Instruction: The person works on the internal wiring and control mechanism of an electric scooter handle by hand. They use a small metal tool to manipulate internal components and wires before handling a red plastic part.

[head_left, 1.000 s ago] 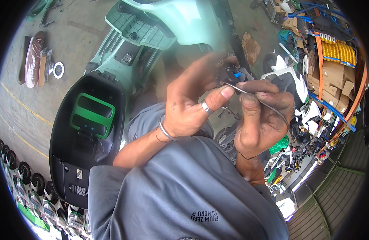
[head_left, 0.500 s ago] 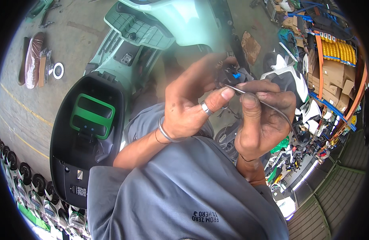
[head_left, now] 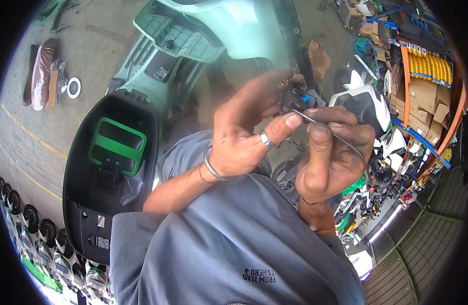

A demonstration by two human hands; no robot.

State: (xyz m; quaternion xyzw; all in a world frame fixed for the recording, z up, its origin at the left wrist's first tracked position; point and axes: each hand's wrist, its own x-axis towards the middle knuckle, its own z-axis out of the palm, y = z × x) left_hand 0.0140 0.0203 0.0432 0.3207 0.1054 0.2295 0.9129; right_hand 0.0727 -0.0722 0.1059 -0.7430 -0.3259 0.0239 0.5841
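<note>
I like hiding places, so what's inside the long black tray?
Inside the black tray is a green frame, with a greyish piece beside it. The grey shirt covers part of one end; anything under the frame's bars is hidden.

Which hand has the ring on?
The left hand: silver ring on its thumb, bangle at the wrist. The right hand, pinching the thin cable, shows no ring.

On the left, a brown bundle in clear wrap (head_left: 43, 76) lies on the floor beside a white ring (head_left: 79, 87); a yellow floor line (head_left: 33, 132) runs nearer. A row of black wheels (head_left: 30, 218) stands near left. At far right, yellow coils (head_left: 430, 67) rest above cardboard boxes (head_left: 422, 94) by an orange upright (head_left: 405, 84). A crumpled brown sheet (head_left: 319, 61) lies left of them.
</note>
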